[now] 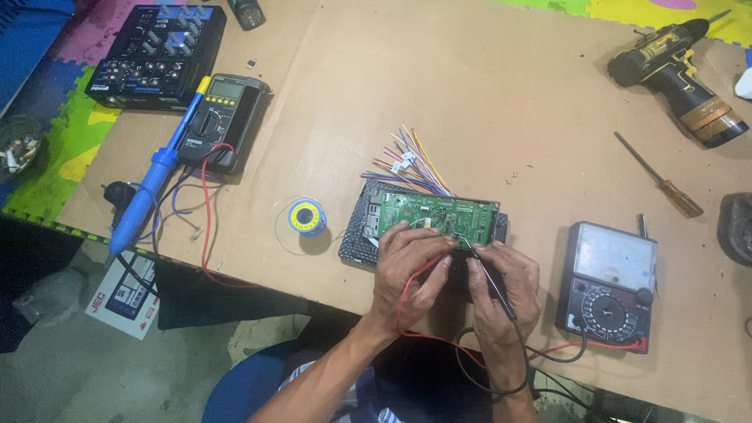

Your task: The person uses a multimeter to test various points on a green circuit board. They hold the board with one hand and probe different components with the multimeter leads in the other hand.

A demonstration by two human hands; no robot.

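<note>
A green circuit board (435, 213) lies on a black plastic housing (359, 235), with a fan of coloured wires (411, 160) at its far edge. My left hand (407, 266) holds the red test probe, whose lead (403, 301) loops under the palm, with its tip on the board's near edge. My right hand (505, 286) grips the black test probe (489, 274), its tip also on the board. Both leads run to an analog multimeter (609, 286) on the right.
A digital multimeter (223, 117), blue desoldering pump (153, 184) and black audio mixer (157, 51) sit at the left. A solder spool (306, 217) lies near the board. A cordless drill (677, 70) and screwdriver (658, 176) are at the right. Cardboard (486, 86) covers the table.
</note>
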